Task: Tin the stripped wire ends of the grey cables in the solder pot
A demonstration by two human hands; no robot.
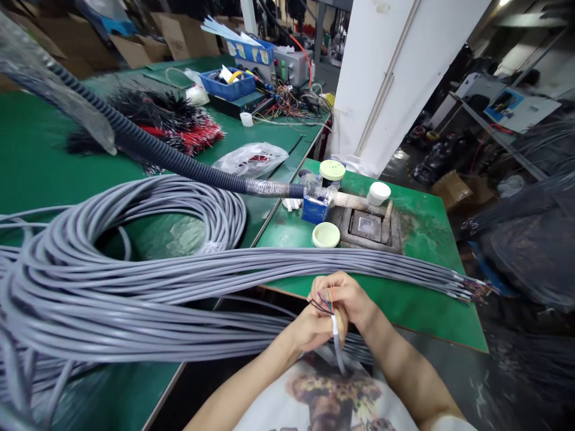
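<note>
- I've got the grey cable end [338,353] running lengthwise, roughly vertical in my view: sheath comes up from near the chest, cut end pointing up & away from me
- Coloured wires [321,303] fan out of the cut end, angled up-left; thin, exact count can't be read
- Pale band [334,325] sits on the sheath just below the hands' grip; can't tell if tape or sleeve
- L hand [314,328] wraps the cable from the lower left, fingers closed on it
- R hand [344,299] sits just above & over the L, fingers [326,286] curled in, closed at the cut end, wires poking out btwn them
- Both hands are over the near edge of the green desk [404,308]
- Long grey cable bundle [359,266] lies across the desk just beyond the hands, its far ends w/ coloured wires to the right
- Big grey cable coil [148,239] to the left
- Beyond: recessed metal tray [366,227], white-lidded jar [332,172], loose pale-green lid [326,234], small blue block [314,209]
- Black corrugated conduit [179,161] runs in from upper left to that block
</note>
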